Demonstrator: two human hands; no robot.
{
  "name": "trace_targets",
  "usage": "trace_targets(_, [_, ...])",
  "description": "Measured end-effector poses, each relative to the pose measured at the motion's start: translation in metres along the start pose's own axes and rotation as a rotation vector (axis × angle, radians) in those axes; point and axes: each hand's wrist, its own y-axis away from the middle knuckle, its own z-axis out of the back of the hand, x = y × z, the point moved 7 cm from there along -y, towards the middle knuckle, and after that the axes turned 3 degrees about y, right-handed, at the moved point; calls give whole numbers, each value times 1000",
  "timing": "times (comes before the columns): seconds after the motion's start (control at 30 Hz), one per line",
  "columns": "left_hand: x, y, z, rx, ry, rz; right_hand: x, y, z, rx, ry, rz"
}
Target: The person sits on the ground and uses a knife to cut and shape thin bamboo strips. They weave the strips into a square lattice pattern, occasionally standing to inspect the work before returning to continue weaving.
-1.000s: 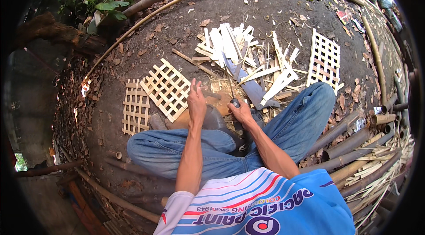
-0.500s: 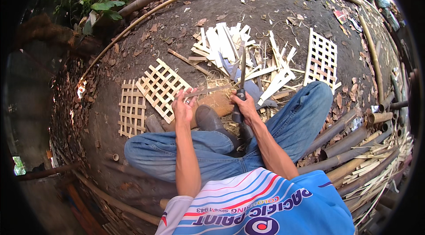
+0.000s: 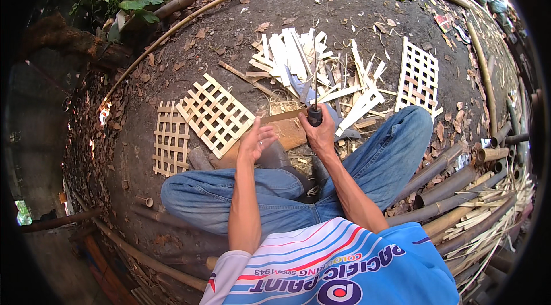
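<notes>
Here's the right hand [image 3: 320,131] at the wooden block's [image 3: 291,133] right end, fingers wrapped round the black-handled knife [image 3: 314,115], blade pointing away past the block. A brown strip [image 3: 285,115] runs along the block's far edge, right end meeting that fist; pinched or not, can't tell. Left hand [image 3: 255,141], block's left end: open, fingers spread, strip contact unclear.

The knife [image 3: 314,114] has a thick dark handle and a thin, narrow blade; it is held off the right end of the wooden block [image 3: 290,133], blade pointing away beyond it. The flat brown strip [image 3: 282,116] runs along the block's far side, slightly slanted, right end near the knife's handle.
</notes>
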Motion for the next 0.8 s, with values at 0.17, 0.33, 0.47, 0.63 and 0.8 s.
trace_targets(0.17, [-29,27,-41,-155,-709,-675,8,-3,1,-29,131,34])
trace_targets(0.33, [-27,55,-102,-36,-944,-1044,16,-6,-13,74,185,50])
trace_targets(0.47, [-30,48,-91,-23,-757,-931,27,-3,-30,134,202,156])
trace_targets(0.63, [-33,47,-74,-56,-525,-850,31,5,-30,337,-6,20])
trace_targets(0.8, [-35,42,-77,-34,-574,-859,16,29,-31,645,-328,-247])
